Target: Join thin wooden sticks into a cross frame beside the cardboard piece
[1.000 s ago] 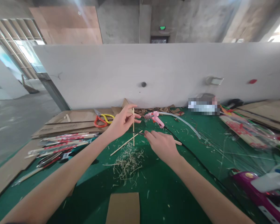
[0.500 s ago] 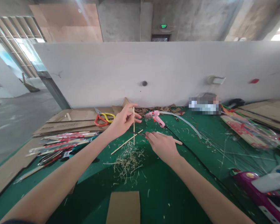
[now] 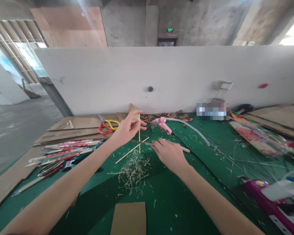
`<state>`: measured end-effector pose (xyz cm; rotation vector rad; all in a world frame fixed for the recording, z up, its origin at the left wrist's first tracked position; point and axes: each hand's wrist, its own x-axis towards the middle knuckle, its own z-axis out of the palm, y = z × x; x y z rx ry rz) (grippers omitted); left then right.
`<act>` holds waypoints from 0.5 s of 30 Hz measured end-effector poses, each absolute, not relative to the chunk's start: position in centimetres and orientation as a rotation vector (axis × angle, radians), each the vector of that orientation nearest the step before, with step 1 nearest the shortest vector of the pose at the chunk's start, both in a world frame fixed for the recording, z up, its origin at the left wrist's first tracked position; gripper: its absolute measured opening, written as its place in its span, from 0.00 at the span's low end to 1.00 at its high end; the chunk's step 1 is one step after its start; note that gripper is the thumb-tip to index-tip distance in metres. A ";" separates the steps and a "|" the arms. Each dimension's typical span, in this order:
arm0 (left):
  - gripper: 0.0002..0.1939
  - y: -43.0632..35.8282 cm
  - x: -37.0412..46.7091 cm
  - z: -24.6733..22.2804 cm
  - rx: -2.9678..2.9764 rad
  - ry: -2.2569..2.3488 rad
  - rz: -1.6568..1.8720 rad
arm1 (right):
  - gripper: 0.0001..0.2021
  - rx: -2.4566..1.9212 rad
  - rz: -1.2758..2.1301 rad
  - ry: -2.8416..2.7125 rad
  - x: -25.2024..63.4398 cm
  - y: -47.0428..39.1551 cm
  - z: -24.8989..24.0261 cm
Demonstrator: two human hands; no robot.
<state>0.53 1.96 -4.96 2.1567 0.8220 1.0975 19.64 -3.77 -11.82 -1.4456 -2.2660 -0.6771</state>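
Pixelated item [image 3: 212,111] right of centre: unreadable. Cardboard piece [image 3: 128,220] cut off at bottom edge. Your right hand [image 3: 170,150], mid-frame, is closed around a knife [image 3: 146,143], hiding part of its handle; can't tell if the blade touches wood. Clear wrappers [image 3: 71,142] at left hold sticks, too overlapped to count. Centre, two bare: upright stick [image 3: 139,135] pinched by your left hand [image 3: 129,128], loose stick [image 3: 128,153] slanting. One glue gun [image 3: 164,126].

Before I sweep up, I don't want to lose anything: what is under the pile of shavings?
Green tabletop shows through gaps in the shavings and around their edges. The dense middle covers what is beneath, so I cannot tell whether anything small lies there.
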 end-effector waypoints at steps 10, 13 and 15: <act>0.18 1.9 0.4 -4.9 2.150 0.853 1.072 | 0.19 -1.529 -0.605 -2.303 19.5 -3.2 -12.3; 0.18 1.9 0.4 -4.9 2.144 0.838 1.070 | 0.21 -1.629 -0.531 -2.320 19.2 -3.3 -12.0; 0.18 1.9 0.4 -4.9 2.146 0.820 1.061 | 0.21 -1.680 -0.509 -2.318 19.2 -3.3 -11.6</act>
